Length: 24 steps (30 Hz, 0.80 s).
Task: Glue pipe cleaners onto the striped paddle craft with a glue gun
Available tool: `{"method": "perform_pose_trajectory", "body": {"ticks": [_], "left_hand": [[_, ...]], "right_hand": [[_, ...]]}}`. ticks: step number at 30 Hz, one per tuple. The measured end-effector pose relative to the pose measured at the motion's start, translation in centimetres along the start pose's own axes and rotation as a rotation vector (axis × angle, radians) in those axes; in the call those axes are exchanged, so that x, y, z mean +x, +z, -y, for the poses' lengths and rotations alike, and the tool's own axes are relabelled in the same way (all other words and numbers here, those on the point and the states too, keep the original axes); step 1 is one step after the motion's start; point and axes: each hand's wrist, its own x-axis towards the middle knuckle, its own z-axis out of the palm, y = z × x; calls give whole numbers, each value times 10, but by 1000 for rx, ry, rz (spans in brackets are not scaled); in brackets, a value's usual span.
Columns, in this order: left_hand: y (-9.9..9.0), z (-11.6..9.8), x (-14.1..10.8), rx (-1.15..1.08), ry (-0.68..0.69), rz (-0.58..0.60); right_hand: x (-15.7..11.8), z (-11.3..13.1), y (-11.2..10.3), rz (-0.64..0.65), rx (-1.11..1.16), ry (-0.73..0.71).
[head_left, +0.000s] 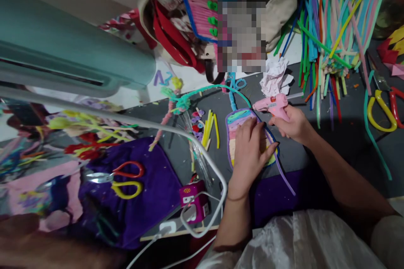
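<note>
My left hand point(248, 147) lies flat over a rounded striped panel point(237, 120) made of coloured pipe cleaners, its fingers stretched out and covering much of it. A purple pipe cleaner point(285, 176) trails from the panel's lower right edge. In my right hand point(295, 125) is a pink glue gun point(273, 105), its nozzle pointing left just above the panel's upper right edge. A glue stick point(296, 96) sticks out of its back end. A teal pipe cleaner point(217, 86) arches from a fuzzy bundle toward the panel's top.
Pipe cleaners point(344, 29) crowd the back right, near yellow-handled scissors point(381, 111). Crumpled paper point(275, 76) lies behind the glue gun. Red-and-yellow-handled scissors point(128, 178) rest on purple cloth point(158, 176). A white cable point(176, 132) crosses the foreground. Another person's blurred arm point(57, 243) enters lower left.
</note>
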Motion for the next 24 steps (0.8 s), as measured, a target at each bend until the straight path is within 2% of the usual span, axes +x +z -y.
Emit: {"method": "perform_pose_trajectory", "body": {"ticks": [24], "left_hand": [[-3, -3, 0, -15, -28, 36]], "right_hand": [[-2, 3, -6, 47, 68, 20]]}}
